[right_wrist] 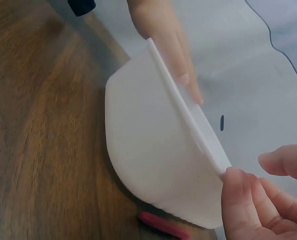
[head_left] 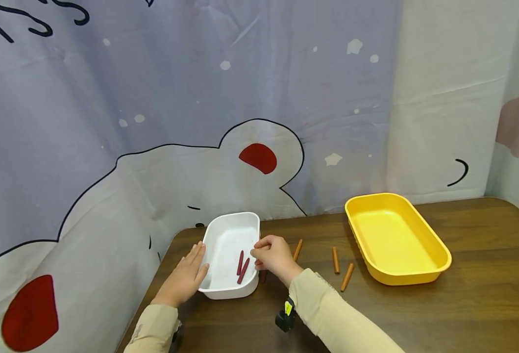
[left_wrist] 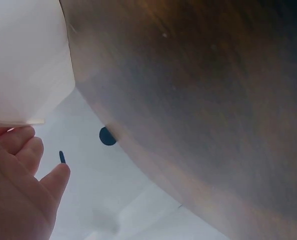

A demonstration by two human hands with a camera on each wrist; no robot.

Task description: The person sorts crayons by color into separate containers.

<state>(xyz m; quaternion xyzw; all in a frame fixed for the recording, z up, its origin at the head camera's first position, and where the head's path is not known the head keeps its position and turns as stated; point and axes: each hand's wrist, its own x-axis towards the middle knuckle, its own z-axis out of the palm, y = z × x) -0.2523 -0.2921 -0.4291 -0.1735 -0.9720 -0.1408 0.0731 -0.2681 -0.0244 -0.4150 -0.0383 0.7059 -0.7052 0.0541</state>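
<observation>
Two dark red crayons (head_left: 243, 271) lay in the white tray (head_left: 224, 240), near its right side. The right hand (head_left: 279, 257) was at that side, its fingers bent a little and touching the rim, with a small gap between them; I saw nothing held there. A hard push could have tipped the tray and made the crayons slide. The left hand (head_left: 182, 279) lay against the other side with its fingers straight, which seemed to help steady it. If that hand slipped, the tray could have skidded toward the near left edge of the bench (head_left: 484, 269). A third red crayon (head_left: 263, 276) lay just beside the tray, under the right hand, so it might have been missed, or bumped and rolled away. Three orange crayons (head_left: 336, 260) lay farther right; the right sleeve (head_left: 321, 299) was near one and could have knocked it. The yellow tray (head_left: 398, 240) stood past them, safer from bumps.
</observation>
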